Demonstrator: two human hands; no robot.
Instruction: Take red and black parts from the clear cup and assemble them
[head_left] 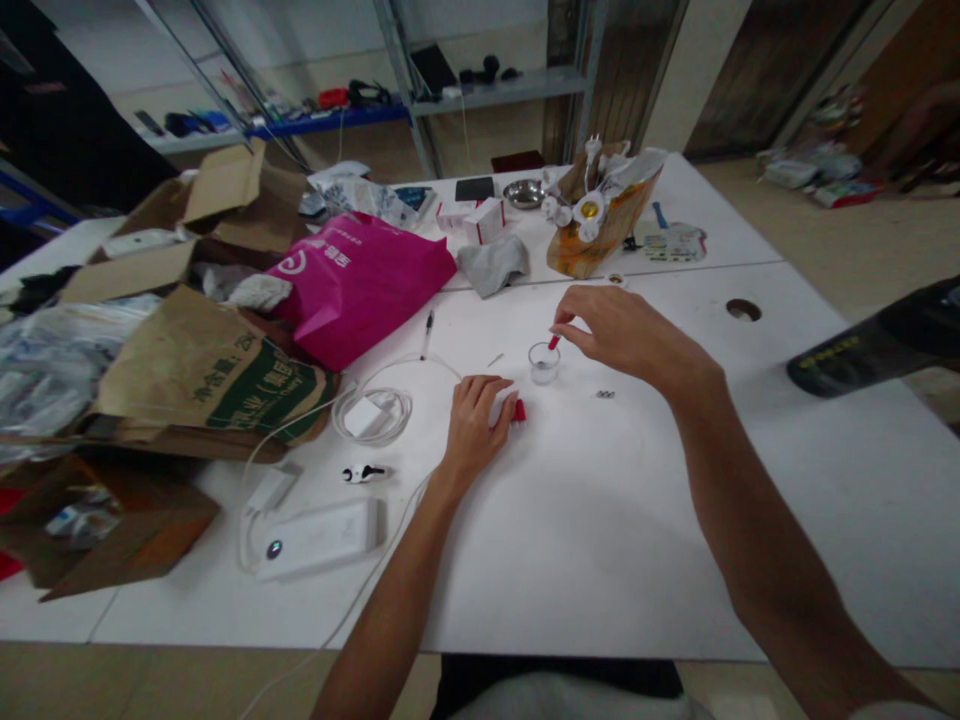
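Cup: clear, upright.
Right hand: pinching a red piece at its rim.
Left hand: at a red block; grip unclear.

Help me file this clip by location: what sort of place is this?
Probably a workroom or storage room: a metal shelf holds assorted items behind a white worktable, which bears an open cardboard box and a pink bag.

From here I see a smooth, clear cup; beneath it, a smooth white desk; beyond it, a shiny metal bowl and matt grey cloth.
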